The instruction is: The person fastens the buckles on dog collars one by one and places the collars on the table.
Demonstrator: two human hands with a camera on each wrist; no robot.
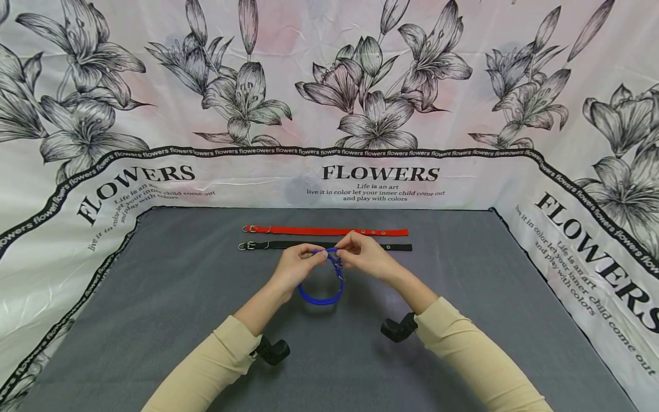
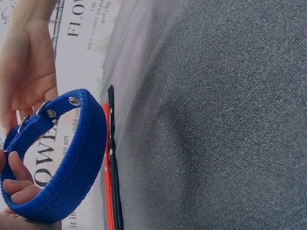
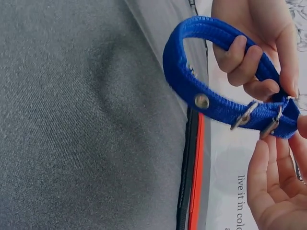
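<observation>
A blue fabric pet collar [image 1: 321, 300] is bent into a loop above the table, its metal buckle and D-ring [image 3: 245, 116] on the side by my right hand. My left hand [image 1: 298, 266] pinches the top of the band between thumb and fingers; in the right wrist view its other fingers [image 3: 235, 55] curl round the strap. With its fingertips, my right hand [image 1: 368, 256] pinches the collar close to the buckle. Metal eyelets [image 2: 74, 101] show along the band. Whether the strap's tip is through the buckle is hard to tell.
Behind the hands, a red collar [image 1: 309, 231] lies straight across the grey cloth [image 1: 206, 297], with a black collar [image 1: 288, 245] parallel in front of it. A flower-printed sheet [image 1: 381, 177] rises at the back and sides. Each wrist wears a black camera mount [image 1: 273, 350].
</observation>
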